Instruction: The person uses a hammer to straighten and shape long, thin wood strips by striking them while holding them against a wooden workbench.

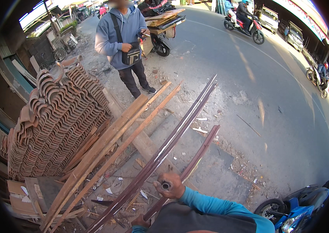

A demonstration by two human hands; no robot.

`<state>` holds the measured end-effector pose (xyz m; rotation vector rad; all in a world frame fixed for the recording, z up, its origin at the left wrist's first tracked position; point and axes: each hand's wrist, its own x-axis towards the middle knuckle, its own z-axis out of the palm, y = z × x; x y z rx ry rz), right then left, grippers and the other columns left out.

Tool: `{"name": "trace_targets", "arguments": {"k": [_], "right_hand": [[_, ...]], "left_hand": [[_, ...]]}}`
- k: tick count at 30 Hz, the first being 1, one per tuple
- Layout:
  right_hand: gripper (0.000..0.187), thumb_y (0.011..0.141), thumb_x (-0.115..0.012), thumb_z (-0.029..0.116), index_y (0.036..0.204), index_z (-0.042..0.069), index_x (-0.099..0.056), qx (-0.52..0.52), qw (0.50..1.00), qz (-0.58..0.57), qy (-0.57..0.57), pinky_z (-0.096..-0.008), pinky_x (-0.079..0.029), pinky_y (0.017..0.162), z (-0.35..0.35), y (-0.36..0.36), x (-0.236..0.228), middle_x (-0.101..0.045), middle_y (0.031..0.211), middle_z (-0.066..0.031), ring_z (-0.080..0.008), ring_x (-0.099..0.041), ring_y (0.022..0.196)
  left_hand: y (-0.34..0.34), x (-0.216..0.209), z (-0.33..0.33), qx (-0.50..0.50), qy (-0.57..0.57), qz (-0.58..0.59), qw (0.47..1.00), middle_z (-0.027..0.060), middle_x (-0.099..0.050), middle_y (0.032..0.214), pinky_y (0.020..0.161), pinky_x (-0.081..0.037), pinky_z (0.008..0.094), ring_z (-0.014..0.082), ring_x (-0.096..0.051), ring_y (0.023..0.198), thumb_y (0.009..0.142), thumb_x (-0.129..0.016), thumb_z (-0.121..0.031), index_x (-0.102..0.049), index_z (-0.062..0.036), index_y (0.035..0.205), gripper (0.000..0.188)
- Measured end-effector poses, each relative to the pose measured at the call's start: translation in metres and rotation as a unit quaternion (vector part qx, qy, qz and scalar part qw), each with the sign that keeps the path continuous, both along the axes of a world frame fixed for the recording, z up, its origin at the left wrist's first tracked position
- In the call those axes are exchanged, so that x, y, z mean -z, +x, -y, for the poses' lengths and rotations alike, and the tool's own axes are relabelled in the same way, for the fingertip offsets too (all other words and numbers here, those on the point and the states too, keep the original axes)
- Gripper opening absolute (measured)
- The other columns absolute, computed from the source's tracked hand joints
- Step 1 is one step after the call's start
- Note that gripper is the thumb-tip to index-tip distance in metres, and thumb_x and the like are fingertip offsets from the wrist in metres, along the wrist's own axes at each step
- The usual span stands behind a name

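My right hand [175,183] is closed around an upright metal tube [166,186]; its round hollow end points up, and its lower part is hidden below the fist. At the lower edge my left hand [140,221] grips a maroon wooden strip [201,152], partly out of sight. That strip slants away to the upper right, passing beneath my right hand. Beside it on the left lie longer maroon strips [164,149] with a pale stripe along them.
Bare brown timbers [106,143] lean across the left. Behind them rises a stack of curved roof tiles [57,124]. A person [119,35] in a blue hoodie stands ahead. A blue motorcycle [298,213] is at lower right; riders on a red motorcycle [246,23] are on the road.
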<state>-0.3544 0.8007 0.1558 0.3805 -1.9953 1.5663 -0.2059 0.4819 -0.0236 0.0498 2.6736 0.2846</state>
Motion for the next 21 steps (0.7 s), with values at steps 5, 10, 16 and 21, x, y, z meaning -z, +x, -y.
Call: {"name": "trace_targets", "arguments": {"k": [5, 10, 16, 21], "right_hand": [[0.021, 0.077, -0.073, 0.0, 0.075, 0.007, -0.054, -0.011, 1.0, -0.009, 0.005, -0.0371, -0.042, 0.048, 0.0023, 0.002, 0.0081, -0.055, 0.065, -0.0091, -0.0268, -0.057, 0.053], [0.021, 0.078, -0.073, 0.0, 0.075, 0.007, -0.054, -0.022, 1.0, -0.01, 0.017, -0.0371, -0.042, 0.048, 0.0026, 0.0031, 0.0066, -0.056, 0.065, -0.0089, -0.0267, -0.057, 0.054], [0.021, 0.078, -0.075, 0.004, 0.074, 0.008, -0.054, -0.016, 1.0, -0.01, 0.005, -0.0369, -0.041, 0.047, 0.0024, 0.0011, 0.0057, -0.052, 0.063, -0.0086, -0.0263, -0.055, 0.052], [0.021, 0.078, -0.076, 0.008, 0.074, 0.008, -0.055, 0.004, 1.0, 0.001, -0.02, -0.0371, -0.039, 0.046, -0.0021, -0.0015, 0.0062, -0.05, 0.061, -0.0086, -0.0261, -0.053, 0.05]], "left_hand": [[0.0001, 0.0072, 0.0031, -0.001, -0.003, 0.013, 1.0, 0.0154, -0.069, 0.074, 0.068, -0.054, 0.0498, 0.0367, -0.07, 0.072, 0.068, -0.077, -0.045, -0.061, -0.012, 0.089, 0.042], [0.0008, 0.0077, 0.0043, 0.0, -0.005, 0.02, 1.0, 0.0152, -0.07, 0.075, 0.068, -0.054, 0.0497, 0.0368, -0.07, 0.072, 0.068, -0.077, -0.046, -0.06, -0.0124, 0.091, 0.044], [-0.0014, 0.0058, 0.0017, -0.005, -0.012, 0.031, 0.999, 0.0153, -0.07, 0.076, 0.068, -0.054, 0.0499, 0.0372, -0.07, 0.073, 0.068, -0.076, -0.046, -0.06, -0.0122, 0.09, 0.043], [-0.0054, 0.003, -0.0005, 0.003, -0.003, 0.029, 1.0, 0.0153, -0.07, 0.076, 0.068, -0.054, 0.0499, 0.0373, -0.07, 0.073, 0.068, -0.076, -0.045, -0.06, -0.0122, 0.09, 0.043]]}}
